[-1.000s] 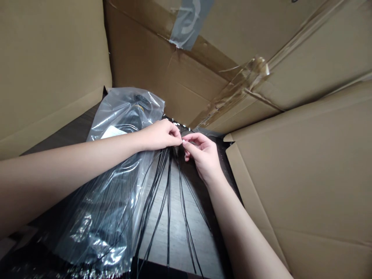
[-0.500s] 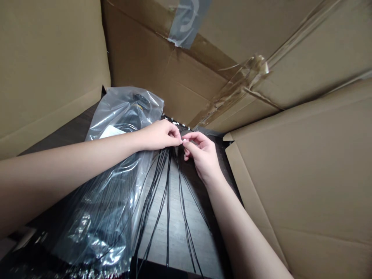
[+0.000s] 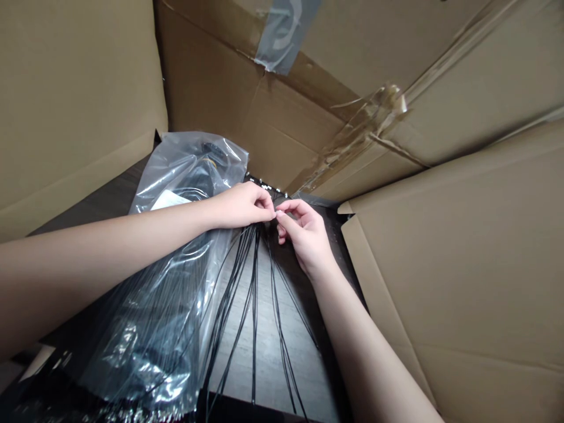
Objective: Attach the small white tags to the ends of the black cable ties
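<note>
My left hand (image 3: 247, 205) is closed in a pinch, thumb against forefinger, just above the spot where thin black wires (image 3: 254, 294) draw together. What lies between its fingertips is hidden. Fingertip to fingertip with it, my right hand (image 3: 306, 229) pinches a tiny white connector, now almost covered by the thumb and forefinger. From beneath the hands the wires fan out toward me over the dark tabletop (image 3: 268, 352). Beyond the hands, several small white connectors (image 3: 267, 187) lie in a row near the cardboard.
A clear plastic bag (image 3: 176, 317) full of black wires lies under my left forearm, with a white label (image 3: 168, 200) on it. Cardboard walls stand at the left (image 3: 74, 106), the back (image 3: 229, 100) and the right (image 3: 462, 252). Tape (image 3: 282, 41) crosses the back wall.
The white connector at my right fingertips showed more clearly before; the thumb and forefinger now cover most of it. Both hands have otherwise hardly moved.
</note>
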Motion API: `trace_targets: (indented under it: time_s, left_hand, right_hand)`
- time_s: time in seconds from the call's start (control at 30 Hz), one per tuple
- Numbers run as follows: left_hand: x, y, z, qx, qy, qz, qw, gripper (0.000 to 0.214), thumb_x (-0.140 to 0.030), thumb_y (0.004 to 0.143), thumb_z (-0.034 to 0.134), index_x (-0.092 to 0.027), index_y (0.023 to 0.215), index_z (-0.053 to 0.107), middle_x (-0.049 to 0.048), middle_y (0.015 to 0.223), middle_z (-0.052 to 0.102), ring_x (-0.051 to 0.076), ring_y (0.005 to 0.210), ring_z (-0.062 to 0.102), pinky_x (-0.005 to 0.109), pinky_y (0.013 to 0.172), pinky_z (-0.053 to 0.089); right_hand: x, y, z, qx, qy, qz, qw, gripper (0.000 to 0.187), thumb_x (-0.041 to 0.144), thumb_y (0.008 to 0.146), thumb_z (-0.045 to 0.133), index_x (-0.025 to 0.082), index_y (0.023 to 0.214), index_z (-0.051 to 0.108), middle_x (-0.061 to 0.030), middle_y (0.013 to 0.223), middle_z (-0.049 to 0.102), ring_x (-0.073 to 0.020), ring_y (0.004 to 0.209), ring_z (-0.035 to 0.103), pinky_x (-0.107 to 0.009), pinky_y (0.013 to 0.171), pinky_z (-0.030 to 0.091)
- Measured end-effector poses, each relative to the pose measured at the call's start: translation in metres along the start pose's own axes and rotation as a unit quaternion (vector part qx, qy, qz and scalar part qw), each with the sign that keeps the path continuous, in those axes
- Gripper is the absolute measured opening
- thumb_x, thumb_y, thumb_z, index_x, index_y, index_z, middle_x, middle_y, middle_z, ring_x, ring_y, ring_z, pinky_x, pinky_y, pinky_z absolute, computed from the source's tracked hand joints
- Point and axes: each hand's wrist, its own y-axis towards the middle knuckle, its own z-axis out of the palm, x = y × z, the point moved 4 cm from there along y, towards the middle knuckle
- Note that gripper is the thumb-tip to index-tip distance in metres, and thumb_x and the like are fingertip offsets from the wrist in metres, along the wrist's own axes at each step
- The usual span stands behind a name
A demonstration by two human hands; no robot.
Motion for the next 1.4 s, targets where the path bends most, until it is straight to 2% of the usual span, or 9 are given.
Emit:
trace_targets:
  time_s: [0.53, 0.83, 1.0, 1.4]
  left_hand:
    - [0.0053, 0.0043, -0.0005, -0.026, 0.001, 0.029, 0.999, 0.017, -0.028, 0.086, 0.066, -0.013, 0.089, 0.074, 0.0038, 0.085, 0.075, 0.016, 0.078, 0.065, 0.027, 0.070, 0.044]
    - [0.0060, 0.0041, -0.0004, -0.026, -0.014, 0.036, 0.999, 0.020, -0.032, 0.085, 0.068, -0.013, 0.089, 0.074, 0.0038, 0.084, 0.075, 0.016, 0.078, 0.065, 0.027, 0.069, 0.044]
    - [0.0041, 0.0037, -0.0006, -0.022, -0.018, 0.031, 0.999, 0.019, -0.031, 0.085, 0.068, -0.013, 0.087, 0.073, 0.0031, 0.081, 0.073, 0.015, 0.075, 0.063, 0.026, 0.069, 0.043]
    - [0.0054, 0.0039, -0.0003, -0.010, -0.038, 0.038, 0.999, 0.017, -0.030, 0.082, 0.070, -0.013, 0.085, 0.073, 0.0020, 0.077, 0.072, 0.013, 0.072, 0.060, 0.025, 0.067, 0.042]
  right_hand:
    - [0.0004, 0.0003, -0.0008, -0.014, 0.022, 0.013, 1.000, 0.027, 0.035, 0.071, 0.080, 0.017, 0.084, 0.065, 0.0055, 0.063, 0.059, -0.0054, 0.046, 0.051, -0.018, 0.040, 0.045]
    - [0.0030, -0.0013, 0.0006, -0.019, 0.024, -0.002, 1.000, 0.028, 0.032, 0.068, 0.082, 0.018, 0.084, 0.065, 0.0065, 0.063, 0.060, -0.0051, 0.046, 0.051, -0.017, 0.040, 0.046]
    - [0.0031, -0.0023, 0.0012, -0.013, 0.017, 0.011, 1.000, 0.026, 0.032, 0.070, 0.080, 0.016, 0.086, 0.068, 0.0070, 0.055, 0.057, -0.0054, 0.045, 0.050, -0.017, 0.041, 0.047]
    - [0.0033, -0.0018, 0.0009, -0.020, -0.006, 0.021, 1.000, 0.025, 0.033, 0.070, 0.080, 0.017, 0.086, 0.068, 0.0065, 0.056, 0.058, -0.0054, 0.046, 0.050, -0.016, 0.042, 0.045]
